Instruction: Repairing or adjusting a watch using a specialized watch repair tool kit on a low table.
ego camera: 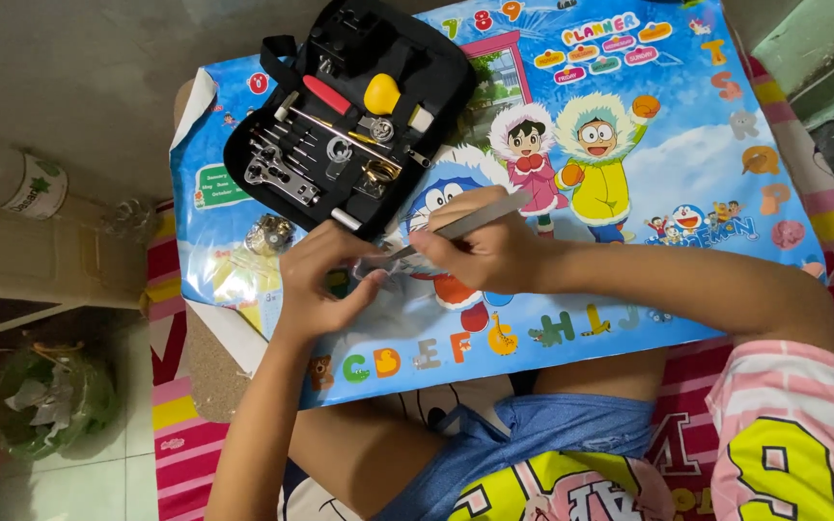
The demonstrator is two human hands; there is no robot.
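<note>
Here the right hand point(483, 253) pinches tweezers point(465, 226), tips pointing down-left toward the left hand's point(325, 280) small metal part point(378, 266).

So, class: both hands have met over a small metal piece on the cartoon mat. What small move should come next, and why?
Probably ease the tweezers tip down onto the small metal piece: the right hand already aims it there, and the left hand pinches the piece steady.

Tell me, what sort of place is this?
Probably a home, with someone working at floor level: a cartoon alphabet poster serves as the work surface over a striped mat, beside a tiled floor, with an open tool kit.
</note>
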